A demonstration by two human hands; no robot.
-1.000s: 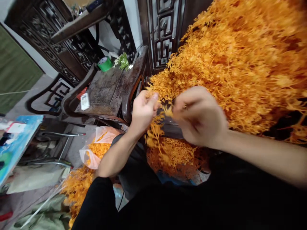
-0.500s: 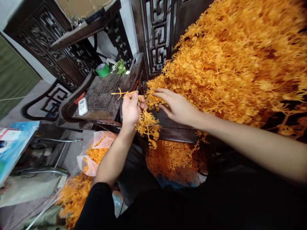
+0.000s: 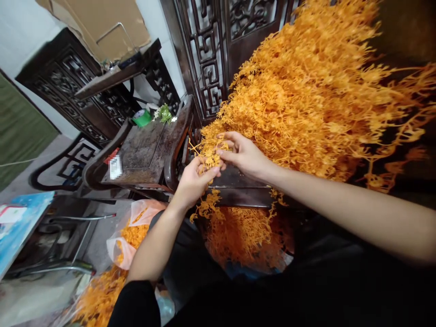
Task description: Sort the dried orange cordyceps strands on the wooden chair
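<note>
My left hand (image 3: 195, 180) is closed around an orange plastic sprig (image 3: 208, 205), whose branched end hangs below the palm. A thin stem sticks out above its fingers. My right hand (image 3: 248, 156) meets it fingertip to fingertip, with thumb and fingers curled on orange sprig pieces (image 3: 211, 160) between the hands. Whether these belong to the hanging sprig I cannot tell. Just behind the hands rises a big heap of the same orange sprigs (image 3: 293, 113), resting on a dark wooden seat (image 3: 238, 193).
More orange sprigs (image 3: 241, 231) lie below, near my lap. At left stand a pale plastic bag (image 3: 124, 254) of orange pieces and another orange pile (image 3: 102, 295). A carved wooden chair (image 3: 139, 152) holds green tape (image 3: 142, 118) and a white-flowered green sprig (image 3: 165, 114).
My left hand has moved down and right with the sprig. My right hand, earlier spread beside the heap, has curled its fingers and come together with the left.
</note>
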